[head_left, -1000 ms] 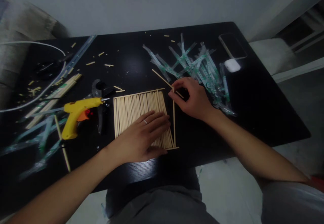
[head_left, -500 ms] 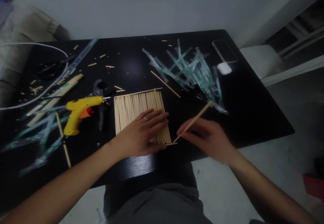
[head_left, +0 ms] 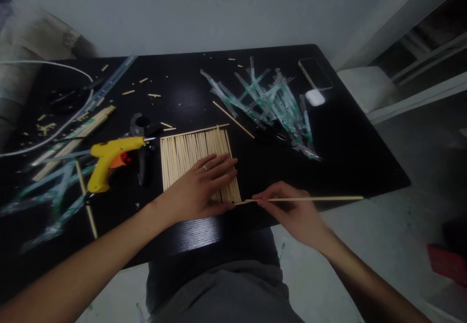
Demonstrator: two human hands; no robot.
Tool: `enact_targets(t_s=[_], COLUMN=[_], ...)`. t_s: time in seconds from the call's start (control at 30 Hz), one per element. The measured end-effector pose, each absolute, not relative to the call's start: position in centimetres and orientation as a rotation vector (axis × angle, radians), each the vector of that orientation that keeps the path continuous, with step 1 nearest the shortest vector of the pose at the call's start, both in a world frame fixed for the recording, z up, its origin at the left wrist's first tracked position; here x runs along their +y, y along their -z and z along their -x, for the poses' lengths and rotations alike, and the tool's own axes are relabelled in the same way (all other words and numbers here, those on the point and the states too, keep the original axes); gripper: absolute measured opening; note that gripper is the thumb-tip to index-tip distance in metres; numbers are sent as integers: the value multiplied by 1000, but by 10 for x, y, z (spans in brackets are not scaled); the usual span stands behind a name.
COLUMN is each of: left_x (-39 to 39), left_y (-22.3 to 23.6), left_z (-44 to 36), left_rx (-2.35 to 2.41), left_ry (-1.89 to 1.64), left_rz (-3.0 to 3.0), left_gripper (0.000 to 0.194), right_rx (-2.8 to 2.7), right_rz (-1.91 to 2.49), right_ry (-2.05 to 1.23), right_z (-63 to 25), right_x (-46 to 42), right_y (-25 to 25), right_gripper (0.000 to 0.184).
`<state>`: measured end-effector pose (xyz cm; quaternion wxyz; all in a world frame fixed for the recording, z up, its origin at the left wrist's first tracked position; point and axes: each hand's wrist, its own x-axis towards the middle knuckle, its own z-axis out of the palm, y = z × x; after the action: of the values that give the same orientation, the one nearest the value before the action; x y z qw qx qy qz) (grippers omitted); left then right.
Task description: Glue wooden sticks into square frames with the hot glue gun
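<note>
A flat panel of wooden sticks (head_left: pixel 182 160), laid side by side with a crosswise stick along its far edge, rests on the black table. My left hand (head_left: pixel 202 184) lies flat across the panel's right part, fingers stretched out, a ring on one finger. Just right of the panel's near right corner, my right hand (head_left: pixel 288 208) pinches a single wooden stick (head_left: pixel 321 198) near its left end. That stick points sideways to the right, past the table's front edge. Its left tip is close to the crosswise stick at the near edge; whether they touch I cannot tell.
Left of the panel lie a yellow glue gun (head_left: pixel 116 152) and dark pliers (head_left: pixel 141 167). Clear, green-printed wrappers (head_left: pixel 280 104) are heaped at the back right, near a white case (head_left: pixel 314 98) and a phone (head_left: pixel 315 74). A loose stick (head_left: pixel 233 119) lies beyond the panel.
My right hand has moved toward me from beside the panel's far right corner. The stick in it has swung from upright along the panel's side to pointing right. My left hand has stayed on the panel.
</note>
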<state>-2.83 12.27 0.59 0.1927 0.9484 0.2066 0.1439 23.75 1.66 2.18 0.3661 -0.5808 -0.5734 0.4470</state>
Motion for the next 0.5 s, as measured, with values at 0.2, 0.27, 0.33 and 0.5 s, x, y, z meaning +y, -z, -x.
enact_targets(t_s=[0.2,0.27,0.33,0.5], left_x=[122,122,121,121], left_y=[-5,-5,-4,-4], left_z=[28,28,29,30], left_rx=[587,598,600,599], left_ry=[-395,-389,-386,-375], left_rz=[-2691,-2703,-2713,-2717], left_gripper=[71,71,71,71], right_rx=[-1242,-1186,-1142,-994], right_rz=[1493,1490,1487,1505], right_ry=[-1231,-1224,-1190,-938], right_z=[-236,-235,-238,-257], right_x=[13,12,13,17], right_y=[-19,-19,-18,-20], right_gripper=[19,21,23,29])
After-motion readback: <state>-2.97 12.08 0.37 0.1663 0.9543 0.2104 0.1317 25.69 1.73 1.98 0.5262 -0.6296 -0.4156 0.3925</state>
